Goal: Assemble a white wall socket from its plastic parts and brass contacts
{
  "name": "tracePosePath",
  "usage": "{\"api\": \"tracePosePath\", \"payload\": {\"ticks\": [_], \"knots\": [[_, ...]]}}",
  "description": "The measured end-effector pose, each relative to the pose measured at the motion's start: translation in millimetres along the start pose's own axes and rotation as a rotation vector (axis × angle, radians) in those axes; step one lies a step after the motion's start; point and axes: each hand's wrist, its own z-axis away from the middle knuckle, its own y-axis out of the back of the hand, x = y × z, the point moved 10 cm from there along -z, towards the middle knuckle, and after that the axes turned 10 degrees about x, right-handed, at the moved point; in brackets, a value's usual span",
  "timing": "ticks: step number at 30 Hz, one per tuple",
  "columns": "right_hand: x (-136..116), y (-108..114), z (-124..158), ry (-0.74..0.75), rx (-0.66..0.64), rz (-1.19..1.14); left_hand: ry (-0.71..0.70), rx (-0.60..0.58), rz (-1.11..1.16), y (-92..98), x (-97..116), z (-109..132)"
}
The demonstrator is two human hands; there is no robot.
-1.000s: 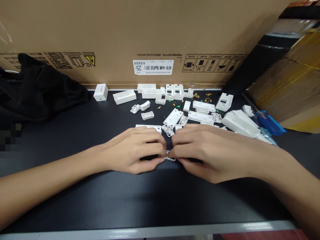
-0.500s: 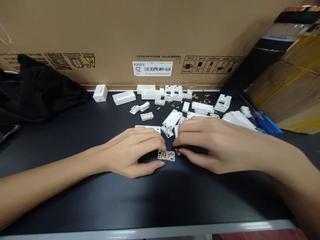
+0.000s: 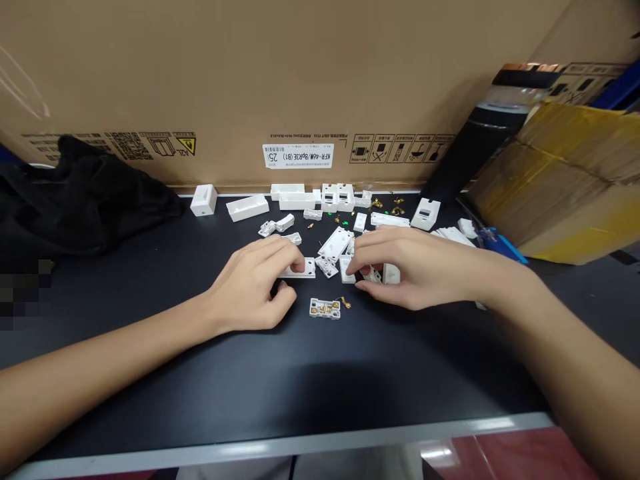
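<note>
A small white plastic base [image 3: 314,305] with brass fittings in it lies on the dark table between my hands, nearest the front. Just beyond its right end is a loose brass terminal piece [image 3: 347,305]. My left hand [image 3: 260,283] hovers to the left with curled fingers, thumb apart from the index finger, nothing visible between them. It partly covers a flat white plate [image 3: 309,268]. Over a cluster of white parts, my right hand [image 3: 407,270] has thumb and fingers apart. Its fingertips are at a small white block [image 3: 346,272]; contact is hard to tell.
White housings [image 3: 299,201] and covers stand along the back against a big cardboard box [image 3: 225,80]. Several brass pieces [image 3: 397,211] lie at back right. A black bottle [image 3: 465,147] leans near a taped carton [image 3: 560,187]. Black cloth [image 3: 85,200] lies at left.
Both hands have moved off the small base with brass fittings: the left drew back leftward, and the right lifted away from the loose brass piece toward the white parts. The camera view shifted.
</note>
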Motion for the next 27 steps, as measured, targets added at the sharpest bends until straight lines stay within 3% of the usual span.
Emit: {"api": "tracePosePath", "payload": {"ticks": [7,15,19,22,27], "knots": [[12,-16,-1,-0.038,-0.046,0.051,0.11,-0.118,-0.093,-13.8,-14,4],[23,-14,-1,-0.029,0.019,0.041,0.147,-0.053,-0.135,-7.1,-22,4],[28,-12,1,-0.039,0.045,0.052,0.238,0.014,-0.211,5.4,-49,2],[31,-10,2,-0.048,0.059,0.026,0.31,-0.001,-0.213,6.3,-70,3],[38,-6,3,-0.09,0.091,0.015,0.32,-0.06,-0.176,-2.7,-79,5]]}}
